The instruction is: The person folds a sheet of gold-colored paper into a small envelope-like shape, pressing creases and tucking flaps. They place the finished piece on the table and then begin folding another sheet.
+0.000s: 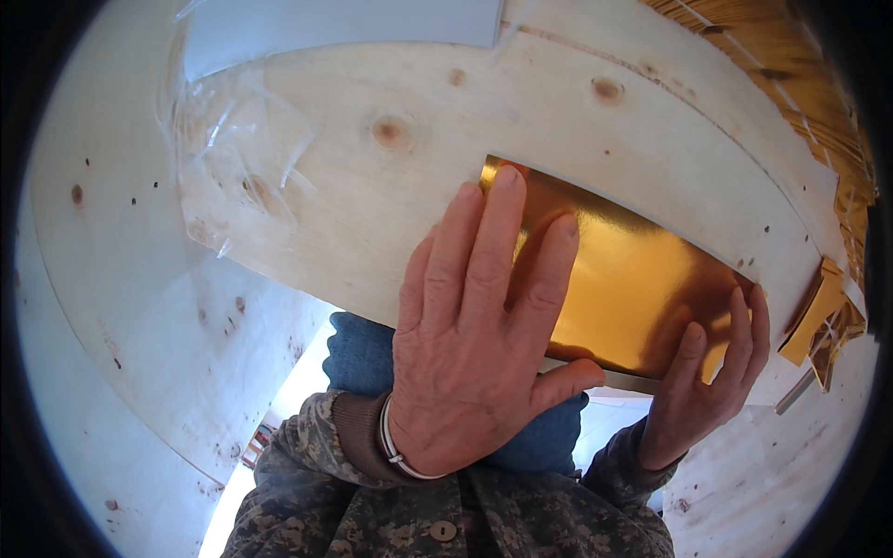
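A shiny gold sheet (619, 270) lies at a slant on the pale plywood table (353, 223), close to its near edge. My left hand (484, 307) rests flat over the sheet's left end, fingers stretched toward the far side and thumb out to the right. At the sheet's right end is my right hand (716, 372), its fingers apart and reaching up along the short edge. The fingertips touch the corner and rim there. Neither hand is wrapped round anything. My left palm hides part of the sheet's left and near edges.
Clear plastic film (242, 149) lies crumpled at the left, beside a stack of white sheets (344, 28) at the far side. Folded gold pieces (819, 316) lie at the right edge. A large heap of gold strips (791, 65) fills the far right.
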Motion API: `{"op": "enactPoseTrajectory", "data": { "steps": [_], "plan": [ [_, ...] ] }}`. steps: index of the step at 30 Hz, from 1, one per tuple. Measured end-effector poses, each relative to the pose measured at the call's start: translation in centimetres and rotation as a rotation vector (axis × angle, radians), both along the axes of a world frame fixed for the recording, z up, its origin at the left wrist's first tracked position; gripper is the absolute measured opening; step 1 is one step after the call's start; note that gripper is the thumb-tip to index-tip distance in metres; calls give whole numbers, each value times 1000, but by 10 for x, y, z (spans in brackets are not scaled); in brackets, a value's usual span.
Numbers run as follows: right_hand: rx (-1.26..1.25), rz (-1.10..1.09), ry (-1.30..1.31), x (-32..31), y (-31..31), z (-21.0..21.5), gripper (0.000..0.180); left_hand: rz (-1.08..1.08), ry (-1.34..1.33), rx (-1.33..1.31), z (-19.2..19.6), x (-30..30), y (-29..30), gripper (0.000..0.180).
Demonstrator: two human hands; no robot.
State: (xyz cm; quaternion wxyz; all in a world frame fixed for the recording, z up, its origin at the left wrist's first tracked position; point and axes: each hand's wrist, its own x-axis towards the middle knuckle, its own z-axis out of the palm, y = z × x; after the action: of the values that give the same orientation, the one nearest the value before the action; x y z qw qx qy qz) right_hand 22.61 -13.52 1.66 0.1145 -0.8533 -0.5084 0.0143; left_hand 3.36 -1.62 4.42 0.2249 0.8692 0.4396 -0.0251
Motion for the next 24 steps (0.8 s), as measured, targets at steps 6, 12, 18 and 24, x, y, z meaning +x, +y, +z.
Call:
{"op": "enactPoseTrajectory", "data": {
  "steps": [6, 12, 18, 24],
  "plan": [
    [12, -14, 0, -1, 1, 0, 35, -1, -10, 15, -1, 0, 0, 95],
    [19, -11, 15, -1, 1, -1, 36, -15, 0, 8, 0, 0, 1, 94],
    [7, -6, 7, 1, 0, 0, 36, -17, 4, 5, 2, 1, 3, 94],
    [10, -43, 10, -2, 1, 1, 36, 30, -22, -4, 3, 0, 6, 94]
  ]
}}
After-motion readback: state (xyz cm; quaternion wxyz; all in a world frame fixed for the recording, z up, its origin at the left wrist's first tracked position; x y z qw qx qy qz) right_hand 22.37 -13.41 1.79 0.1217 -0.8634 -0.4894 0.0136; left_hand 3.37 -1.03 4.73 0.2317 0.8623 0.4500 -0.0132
